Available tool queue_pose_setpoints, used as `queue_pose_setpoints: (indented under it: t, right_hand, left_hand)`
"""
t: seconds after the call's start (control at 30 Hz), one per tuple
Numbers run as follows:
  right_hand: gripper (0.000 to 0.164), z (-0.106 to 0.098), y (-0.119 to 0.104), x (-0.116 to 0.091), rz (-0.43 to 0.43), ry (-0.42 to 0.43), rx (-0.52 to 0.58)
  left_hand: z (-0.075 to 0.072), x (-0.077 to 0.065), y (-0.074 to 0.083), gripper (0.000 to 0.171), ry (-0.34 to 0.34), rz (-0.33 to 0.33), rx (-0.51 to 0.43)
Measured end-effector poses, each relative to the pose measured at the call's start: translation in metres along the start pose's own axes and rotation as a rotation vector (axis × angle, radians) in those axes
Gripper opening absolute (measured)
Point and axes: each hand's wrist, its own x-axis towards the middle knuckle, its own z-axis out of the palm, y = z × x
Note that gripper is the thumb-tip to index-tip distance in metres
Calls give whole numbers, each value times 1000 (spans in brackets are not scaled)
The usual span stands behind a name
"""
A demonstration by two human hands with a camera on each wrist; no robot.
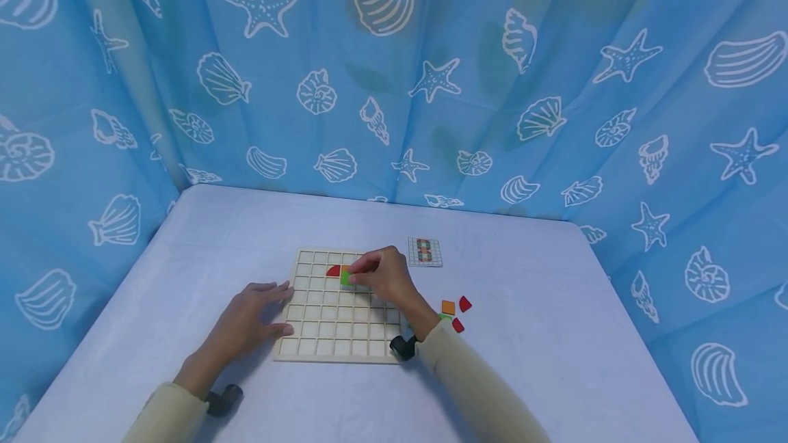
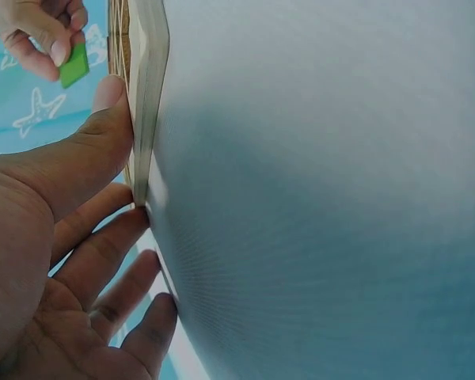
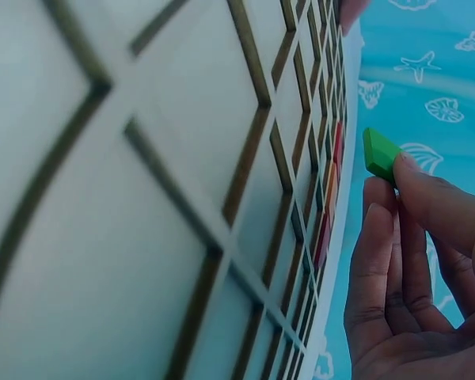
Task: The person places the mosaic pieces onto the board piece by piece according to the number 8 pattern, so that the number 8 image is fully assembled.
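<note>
A pale wooden grid board (image 1: 319, 330) lies on the white-covered table. My right hand (image 1: 388, 277) pinches a green square tile (image 3: 380, 154) between thumb and fingertips, held above the board's upper rows. Beneath and beside it, a red quarter-circle tile (image 1: 333, 271) and a partly covered orange tile (image 1: 345, 269) sit in the grid. In the right wrist view, more red shows past the orange. My left hand (image 1: 246, 316) rests against the board's left edge, its thumb (image 2: 107, 119) touching the rim and the other fingers extended along the side.
Right of the board lie loose tiles: an orange square (image 1: 448, 307), red quarter-circles (image 1: 464, 303) and a partly hidden green one (image 1: 445, 316). A small pattern card (image 1: 425, 251) lies beyond the board's upper right corner. A blue shell-print curtain (image 1: 394, 122) surrounds the table.
</note>
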Motion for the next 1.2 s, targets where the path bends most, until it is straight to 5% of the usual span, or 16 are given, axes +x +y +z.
queue_pose_setpoints:
  t: [0.53, 1.2]
  right_hand:
    - [8, 25, -6, 15, 31, -37, -100]
    - [12, 32, -20, 13, 79, -69, -273]
  left_hand:
    - [0, 1, 0, 76, -16, -18, -10]
    - [0, 1, 2, 77, -30, -35, 10]
